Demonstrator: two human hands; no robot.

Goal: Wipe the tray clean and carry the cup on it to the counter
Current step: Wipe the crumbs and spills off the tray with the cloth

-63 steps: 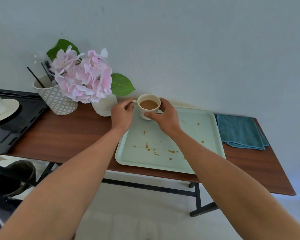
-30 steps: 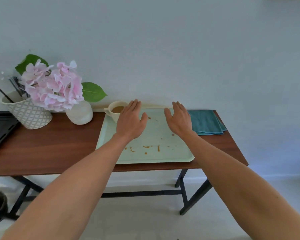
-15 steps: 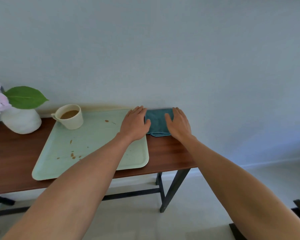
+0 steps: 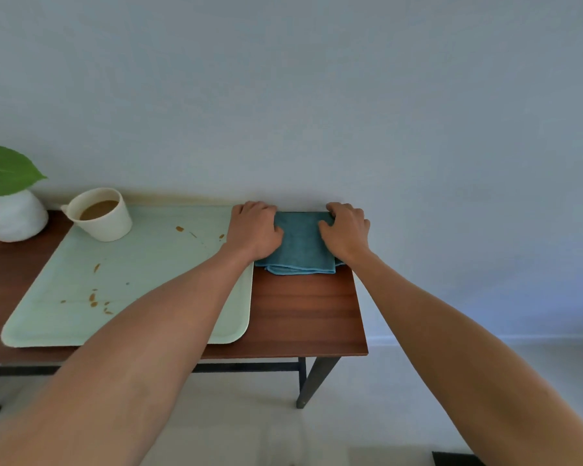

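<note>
Teal cloth (image 4: 302, 242) gripped at both ends, left hand (image 4: 254, 230) and right hand (image 4: 345, 230) curled on it, stained tray (image 4: 142, 264) left of both, cup (image 4: 101, 213) beyond.

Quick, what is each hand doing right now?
Left hand: fingers curled, gripping the left side of the blue cloth.
Right hand: fingers curled, gripping the cloth's right side.

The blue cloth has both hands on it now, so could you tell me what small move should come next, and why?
Probably lift the blue cloth and bring it left onto the tray: both the left hand and right hand grip its sides, and brown stains remain unwiped.
</note>
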